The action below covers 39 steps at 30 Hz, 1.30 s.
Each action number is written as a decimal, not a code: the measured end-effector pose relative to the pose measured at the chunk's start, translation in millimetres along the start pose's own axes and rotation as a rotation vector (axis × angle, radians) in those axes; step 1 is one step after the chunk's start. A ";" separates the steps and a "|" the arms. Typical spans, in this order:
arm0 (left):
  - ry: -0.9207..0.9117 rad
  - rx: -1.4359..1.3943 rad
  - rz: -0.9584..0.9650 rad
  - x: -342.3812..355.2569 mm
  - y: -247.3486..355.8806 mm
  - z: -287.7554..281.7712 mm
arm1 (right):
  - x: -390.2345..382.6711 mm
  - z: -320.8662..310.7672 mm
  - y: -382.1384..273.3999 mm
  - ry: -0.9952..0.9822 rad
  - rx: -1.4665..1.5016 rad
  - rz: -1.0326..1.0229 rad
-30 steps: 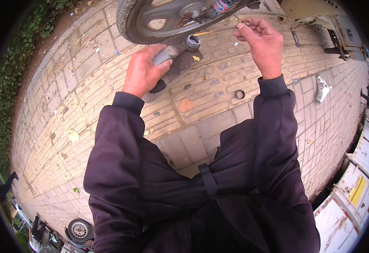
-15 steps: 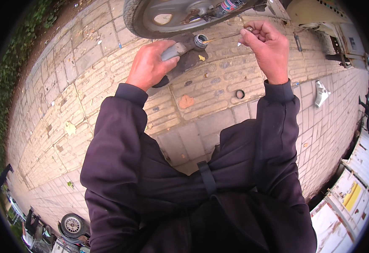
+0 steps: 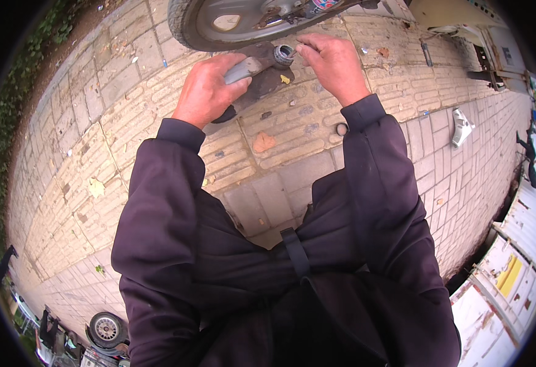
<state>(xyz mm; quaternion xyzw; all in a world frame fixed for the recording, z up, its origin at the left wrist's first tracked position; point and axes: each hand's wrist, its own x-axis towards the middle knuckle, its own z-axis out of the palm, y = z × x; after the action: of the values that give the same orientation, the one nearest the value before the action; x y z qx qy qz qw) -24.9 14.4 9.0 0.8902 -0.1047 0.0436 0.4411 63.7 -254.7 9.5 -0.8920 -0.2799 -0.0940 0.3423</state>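
Note:
My left hand [image 3: 206, 85] is wrapped round a dull grey metal part [image 3: 242, 71], thumb on its near side. At the part's far right end is a round, hollow collar [image 3: 284, 54] that faces up. My right hand [image 3: 334, 64] is beside that collar, thumb and forefinger pinched together at its rim. Whatever the pinch holds is too small to make out. Under the metal part a dark, flat piece [image 3: 262, 88] lies on the paving. Just beyond both hands stands a wheel with a black tyre [image 3: 179, 27].
A black ring [image 3: 341, 129] lies by my right cuff, and an orange leaf [image 3: 263, 142] nearer the middle. Farther right are a dark cylindrical piece [image 3: 426, 54] and a white plastic piece [image 3: 461, 128]. A hedge [image 3: 11, 116] borders the left; a spoked-rim wheel [image 3: 106, 329] stands lower left.
My right hand has moved left, from well away over the paving to the collar's rim. My left hand keeps its grip on the metal part. The view has shifted slightly.

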 end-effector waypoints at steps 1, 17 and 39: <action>0.001 0.013 0.002 -0.3 -0.2 0.6 | 1.1 1.6 0.3 -0.011 -0.033 -0.024; 0.031 0.016 0.023 3.4 1.6 6.8 | 5.8 20.2 8.6 -0.048 0.012 0.142; 0.045 0.081 -0.034 6.4 4.2 1.0 | 9.1 -8.7 25.1 -0.036 0.588 0.590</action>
<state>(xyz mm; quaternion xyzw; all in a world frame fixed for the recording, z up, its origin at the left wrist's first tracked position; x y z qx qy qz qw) -19.7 10.2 12.8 0.9079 -0.0779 0.0602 0.4075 85.6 -271.8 5.3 -0.7997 -0.0331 0.1075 0.5897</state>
